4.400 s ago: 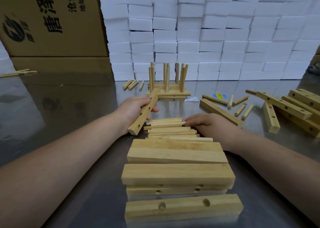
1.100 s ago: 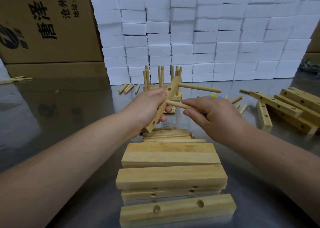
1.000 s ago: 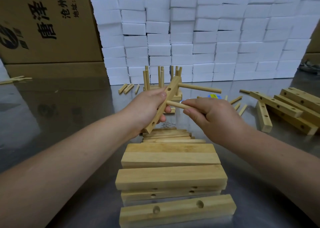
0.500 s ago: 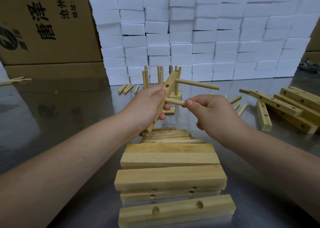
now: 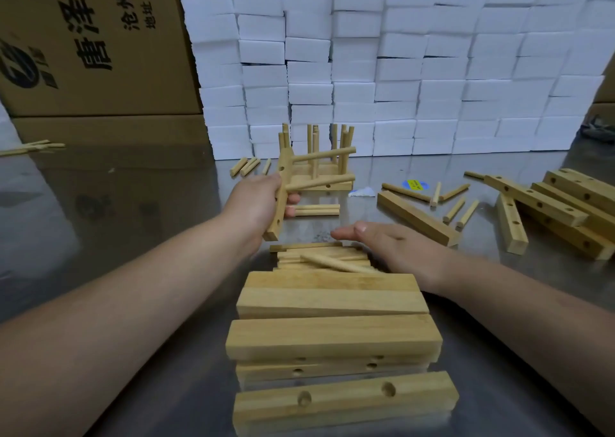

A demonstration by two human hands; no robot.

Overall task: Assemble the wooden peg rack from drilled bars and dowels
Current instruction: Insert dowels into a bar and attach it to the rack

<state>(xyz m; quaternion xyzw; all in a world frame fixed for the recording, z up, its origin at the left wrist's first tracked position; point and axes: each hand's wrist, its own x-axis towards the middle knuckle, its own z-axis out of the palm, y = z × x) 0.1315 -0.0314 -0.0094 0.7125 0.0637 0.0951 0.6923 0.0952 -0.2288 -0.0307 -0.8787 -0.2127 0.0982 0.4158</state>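
1. The right hand (image 5: pixel 382 240) has let go of the second dowel (image 5: pixel 319 182) it was pinching half a second ago. It has dropped to just beyond and right of the dowel pile (image 5: pixel 319 257). Its fingers are straight and flat and hold nothing.
2. That dowel now stands in the drilled bar (image 5: pixel 276 223) unaided, below the first dowel (image 5: pixel 322 155). Both jut out sideways to the right.
3. The left hand (image 5: pixel 256 200) has its fingers curled round the middle of the bar. It holds the bar tilted in the air, beyond the dowel pile and a little left.
4. Judgement: two pegs look seated, and open holes show lower on the bar. The reach toward the pile probably means a third dowel is next.
5. A finished rack (image 5: pixel 314 140) with upright pegs stands on the tabletop (image 5: pixel 133 203), farther beyond the pile and behind the held bar. More loose drilled bars (image 5: pixel 549 203) lie well to the right of the pile.
6. Writing: the cardboard box (image 5: pixel 83 54), far left beyond the pile, bears large black characters "唐泽". Smaller print on it reads "沧州" and "地址", and there is a round black logo.
7. A yellow-and-blue sticker (image 5: pixel 412 184) lies beyond and right of the pile. Its print is too small to read.
8. The white foam blocks (image 5: pixel 399 70) stacked at the back show no writing.
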